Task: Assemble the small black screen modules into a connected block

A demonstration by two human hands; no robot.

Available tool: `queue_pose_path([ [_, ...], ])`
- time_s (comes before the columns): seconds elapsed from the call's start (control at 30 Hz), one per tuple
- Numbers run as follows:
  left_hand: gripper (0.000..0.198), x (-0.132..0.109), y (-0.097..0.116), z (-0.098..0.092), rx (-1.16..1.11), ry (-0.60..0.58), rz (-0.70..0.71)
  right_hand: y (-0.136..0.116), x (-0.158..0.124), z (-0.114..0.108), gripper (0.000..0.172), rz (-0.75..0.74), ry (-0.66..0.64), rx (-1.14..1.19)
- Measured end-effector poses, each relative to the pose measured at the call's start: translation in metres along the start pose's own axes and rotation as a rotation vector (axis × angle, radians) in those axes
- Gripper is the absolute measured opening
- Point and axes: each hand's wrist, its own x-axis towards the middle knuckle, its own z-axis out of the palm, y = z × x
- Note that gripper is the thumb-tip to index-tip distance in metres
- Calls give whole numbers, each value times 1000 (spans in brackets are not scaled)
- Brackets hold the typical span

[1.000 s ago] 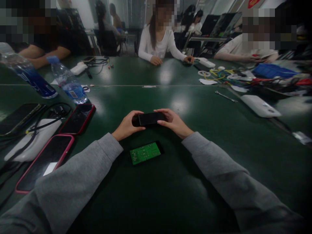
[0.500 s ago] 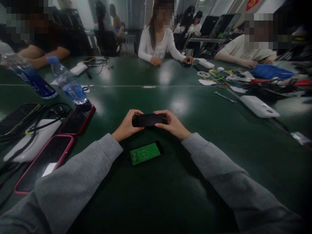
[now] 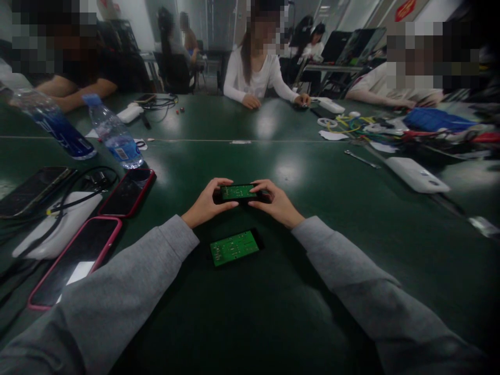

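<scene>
Between my two hands is a small green circuit board (image 3: 237,192) with a dark edge or casing. My left hand (image 3: 209,202) grips its left end, fingers on the far side and thumb on the near side. At the right end, my right hand (image 3: 278,203) holds it the same way, one fingertip reaching over the green face. A second green circuit board (image 3: 234,248) lies on the dark green table just in front of me, with a black part showing at its right end.
Left are two red-edged phones (image 3: 128,192), a white power bank (image 3: 58,224), cables and two water bottles (image 3: 115,133). To the right lie a wrench (image 3: 362,159), a white power strip (image 3: 417,174) and a heap of wires (image 3: 375,125). People sit across the table (image 3: 203,161).
The held piece has turned over: its plain black side faced me before, and now its green circuit side shows. The board on the table has stayed put.
</scene>
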Motion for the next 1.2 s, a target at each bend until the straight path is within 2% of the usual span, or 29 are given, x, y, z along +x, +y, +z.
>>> queue_pose_path([
  [0.1, 62, 0, 0, 1, -59, -5, -31, 0, 0, 0, 30, 11, -3, -6],
  [0.33, 38, 1, 2, -2, -102, -19, -134, 1, -1, 0, 29, 11, 3, -7],
  [0.53, 35, 3, 2, -3, -198, -17, -146, -5, -1, 1, 29, 20, 13, -41],
  [0.6, 37, 3, 2, -2, -228, -11, -158, -6, -1, 1, 37, 24, 3, -28],
  [0.7, 38, 3, 2, -2, -239, -4, -164, -8, -1, 1, 63, 54, -11, -13],
  [0.77, 37, 3, 1, -2, -232, -6, -159, -9, -1, 2, 70, 69, -27, -35],
  [1.0, 39, 2, 2, -4, -229, -35, -166, -11, -1, 1, 56, 31, -73, -120],
  [1.2, 38, 3, 0, -5, -286, -38, -158, -13, -2, 2, 49, -29, -43, -123],
])
